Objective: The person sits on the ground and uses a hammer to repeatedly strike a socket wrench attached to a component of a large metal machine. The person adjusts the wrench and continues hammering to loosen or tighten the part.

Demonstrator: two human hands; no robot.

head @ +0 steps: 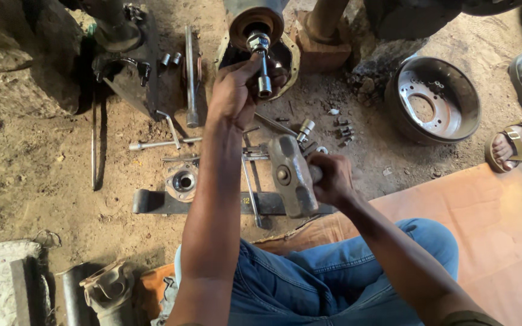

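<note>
My left hand (237, 90) grips a metal socket tool (263, 72) held upright against the nut at the end of an axle hub (255, 21). My right hand (333, 178) holds a heavy steel hammer (290, 175) by its handle, head raised a little below the socket. I sit on the ground in blue jeans (333, 271), facing the hub.
A brake drum (436, 99) lies at the right on the dirt. Wrenches, rods (190, 72), sockets and bolts (342, 127) are scattered around the hub. A bearing flange (182, 181) rests on a flat bar. Another person's sandalled foot (512, 148) is at the right, on an orange mat (490, 211).
</note>
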